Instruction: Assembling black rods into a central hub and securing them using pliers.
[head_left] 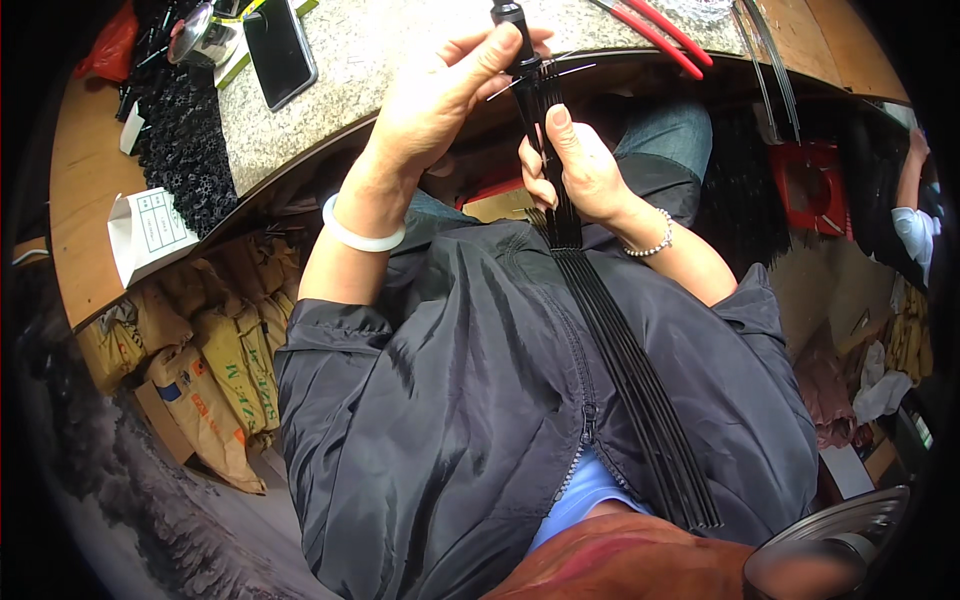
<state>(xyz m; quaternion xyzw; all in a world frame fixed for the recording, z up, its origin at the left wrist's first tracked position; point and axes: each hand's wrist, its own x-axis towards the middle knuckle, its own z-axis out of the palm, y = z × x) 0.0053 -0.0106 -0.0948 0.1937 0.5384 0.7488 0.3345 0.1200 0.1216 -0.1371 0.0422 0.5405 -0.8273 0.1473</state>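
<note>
A black umbrella frame [640, 375] with a bundle of thin folded ribs lies slantwise across my dark jacket, its thick black end raised over the table edge. My left hand [425, 100] closes its thumb and fingers around that thick end. Just below, my right hand [585, 165] grips the ribs, thumb up along them and fingers curled round the far side. A thin, pale wire [575, 70] sticks out sideways between the two hands. Some of my left fingertips are hidden behind the frame.
On the speckled tabletop [350, 110] lie a phone [278, 50], red-handled pliers [665, 38] and metal rods [778, 75] overhanging the edge. Small black parts [185, 150] are heaped at the left beside a white box [150, 235]. Another person's arm [908, 180] shows far right.
</note>
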